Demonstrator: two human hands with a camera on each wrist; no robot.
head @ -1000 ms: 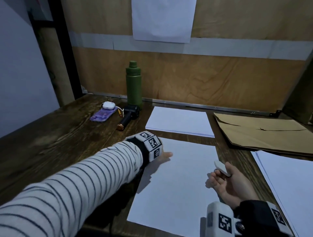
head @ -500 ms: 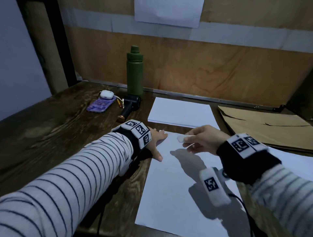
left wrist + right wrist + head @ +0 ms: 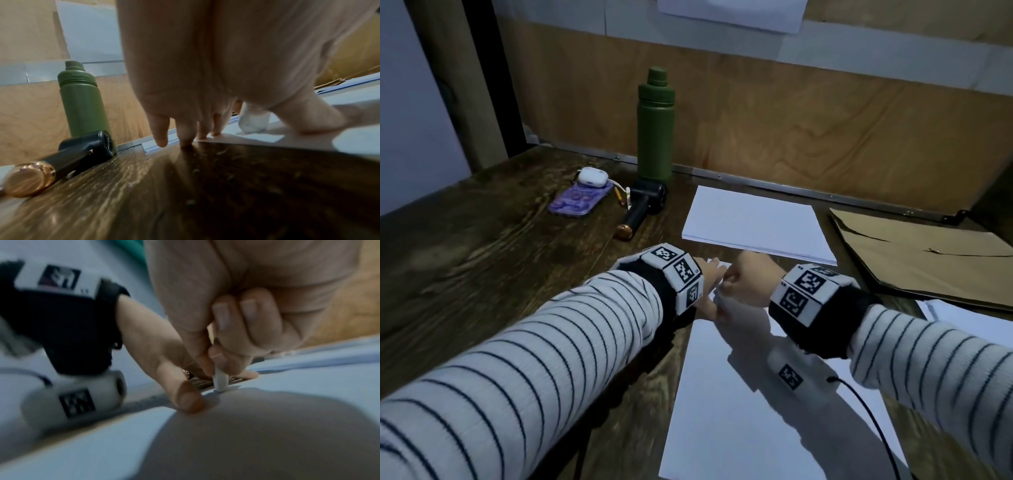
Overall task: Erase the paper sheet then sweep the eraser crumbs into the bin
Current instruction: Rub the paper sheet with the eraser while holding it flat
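A white paper sheet lies on the dark wooden table in front of me. My left hand lies flat with straight fingers on the sheet's top left corner, thumb spread out on the paper. My right hand pinches a small white eraser between thumb and fingers, its tip touching the sheet right beside the left hand. In the left wrist view the eraser shows past the left fingers. No bin is in view.
A stack of white paper lies just beyond the hands. A green bottle, a black handheld device, a purple case with a white earbud case sit at the back left. A brown envelope lies right.
My right hand turned over and carried the eraser from the sheet's right side up to its top left corner, down onto the paper beside the left hand. The left hand stayed put.
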